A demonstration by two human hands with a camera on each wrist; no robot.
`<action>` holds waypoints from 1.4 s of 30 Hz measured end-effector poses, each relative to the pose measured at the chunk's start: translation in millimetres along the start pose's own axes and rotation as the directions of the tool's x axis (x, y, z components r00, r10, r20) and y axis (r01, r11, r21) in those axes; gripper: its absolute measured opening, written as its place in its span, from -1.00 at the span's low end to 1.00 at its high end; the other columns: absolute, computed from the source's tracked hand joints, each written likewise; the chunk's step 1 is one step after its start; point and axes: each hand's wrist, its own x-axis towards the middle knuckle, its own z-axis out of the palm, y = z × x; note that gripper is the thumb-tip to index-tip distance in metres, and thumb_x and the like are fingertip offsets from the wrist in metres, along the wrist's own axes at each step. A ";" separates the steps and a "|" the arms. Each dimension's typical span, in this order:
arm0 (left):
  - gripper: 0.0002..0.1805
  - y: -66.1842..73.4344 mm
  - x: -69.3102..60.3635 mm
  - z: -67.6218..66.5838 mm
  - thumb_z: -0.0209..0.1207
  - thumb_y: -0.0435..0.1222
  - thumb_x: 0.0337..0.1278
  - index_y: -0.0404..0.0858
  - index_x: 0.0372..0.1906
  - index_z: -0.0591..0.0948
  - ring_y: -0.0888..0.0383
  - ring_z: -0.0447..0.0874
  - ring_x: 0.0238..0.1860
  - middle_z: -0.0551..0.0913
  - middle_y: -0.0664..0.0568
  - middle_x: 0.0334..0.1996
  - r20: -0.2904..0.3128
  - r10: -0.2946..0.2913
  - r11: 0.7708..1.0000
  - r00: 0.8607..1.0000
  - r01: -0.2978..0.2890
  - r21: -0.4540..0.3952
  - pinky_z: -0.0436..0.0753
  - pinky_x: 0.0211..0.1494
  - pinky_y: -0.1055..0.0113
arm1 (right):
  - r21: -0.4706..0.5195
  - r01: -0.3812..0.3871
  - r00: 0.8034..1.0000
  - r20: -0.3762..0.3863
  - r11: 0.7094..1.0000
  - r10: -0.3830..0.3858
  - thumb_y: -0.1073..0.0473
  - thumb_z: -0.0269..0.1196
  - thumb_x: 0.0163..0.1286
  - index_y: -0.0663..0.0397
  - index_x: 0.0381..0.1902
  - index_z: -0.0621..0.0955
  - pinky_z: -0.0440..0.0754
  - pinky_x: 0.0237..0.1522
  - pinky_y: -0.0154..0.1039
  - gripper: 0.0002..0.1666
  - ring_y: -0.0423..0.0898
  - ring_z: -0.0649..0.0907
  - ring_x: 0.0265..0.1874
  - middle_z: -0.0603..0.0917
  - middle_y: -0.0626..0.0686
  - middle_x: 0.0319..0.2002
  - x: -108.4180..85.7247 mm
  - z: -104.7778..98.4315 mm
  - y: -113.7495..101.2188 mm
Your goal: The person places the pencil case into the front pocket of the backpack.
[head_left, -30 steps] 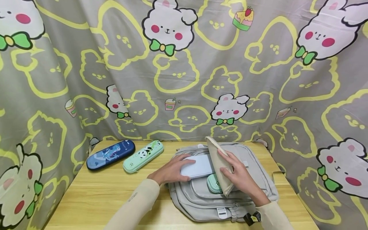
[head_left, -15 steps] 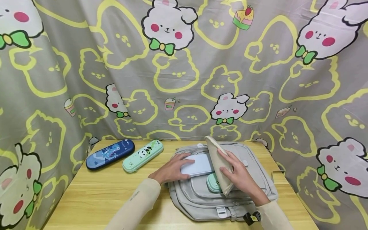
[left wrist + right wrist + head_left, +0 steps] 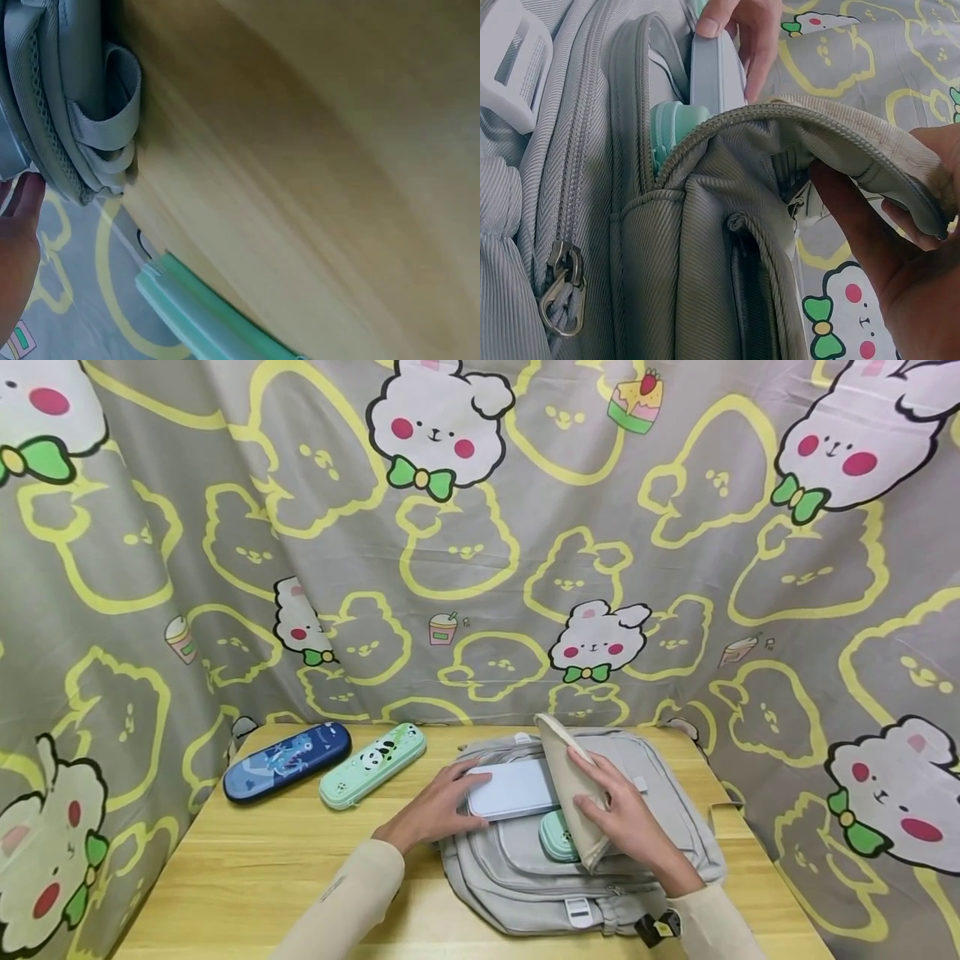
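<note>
A grey backpack (image 3: 517, 893) lies on the table with its front pocket open. My right hand (image 3: 626, 818) holds up the pocket's beige front flap (image 3: 566, 793), thumb on one side and fingers on the other in the right wrist view. A light blue pencil case (image 3: 513, 789) sits partly inside the pocket, its right end hidden behind the flap. My left hand (image 3: 438, 806) spans the left end of this case, thumb and fingers on opposite sides. Just below it, a mint green case (image 3: 557, 837) peeks out of the pocket.
Left of the backpack lie a navy pencil case (image 3: 288, 764) with a dinosaur print and a mint panda pencil case (image 3: 375, 766). A patterned curtain (image 3: 465, 568) rises behind the wooden table (image 3: 247, 877). A white buckle (image 3: 579, 912) and black strap piece lie near the front.
My left hand has drawn back slightly to the left along the light blue pencil case, showing more of its left end. The right hand and flap have stayed in place.
</note>
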 end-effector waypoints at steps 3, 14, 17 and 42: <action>-0.19 -0.7 -4.3 0.1 0.50 -0.03 0.34 -0.03 0.62 0.48 -0.22 0.21 0.70 0.24 -0.11 0.72 -0.019 -0.034 0.999 0.999 0.034 -0.017 0.41 0.64 -0.22 | -0.001 0.002 1.000 0.002 1.000 -0.002 0.38 0.35 0.53 0.08 0.67 0.40 0.68 0.27 -0.25 -0.19 0.32 0.48 0.49 0.40 0.29 0.60 0.7 -0.2 -0.4; -0.20 0.1 -9.0 2.2 0.51 -0.06 0.32 0.01 0.61 0.49 -0.24 0.27 0.68 0.30 -0.13 0.69 -0.046 -0.080 0.996 0.996 0.077 -0.053 0.42 0.64 -0.23 | -0.033 0.010 0.999 0.036 0.999 -0.009 0.44 0.34 0.47 -0.03 0.60 0.51 0.69 0.07 -0.28 -0.21 0.16 0.58 0.34 0.44 0.20 0.58 4.4 -9.9 -4.6; -0.20 0.1 -9.1 2.7 0.51 -0.06 0.32 -0.03 0.61 0.49 -0.23 0.29 0.67 0.32 -0.15 0.68 -0.054 -0.073 0.996 0.996 0.070 -0.047 0.43 0.62 -0.24 | -0.066 0.015 0.996 0.087 0.998 -0.009 0.48 0.30 0.37 -0.03 0.59 0.53 0.66 -0.14 -0.31 -0.16 0.08 0.61 0.15 0.41 0.23 0.60 9.0 -15.1 -5.9; -0.20 1.6 -4.1 2.9 0.49 -0.08 0.33 -0.02 0.61 0.49 -0.25 0.31 0.66 0.32 -0.17 0.68 -0.048 -0.068 0.997 0.997 0.066 -0.039 0.46 0.60 -0.26 | -0.108 -0.086 0.938 0.326 0.990 0.117 0.50 0.27 0.40 0.05 0.59 0.51 0.67 -0.29 -0.29 -0.19 0.17 0.59 0.10 0.36 0.45 0.58 44.0 -27.8 -13.3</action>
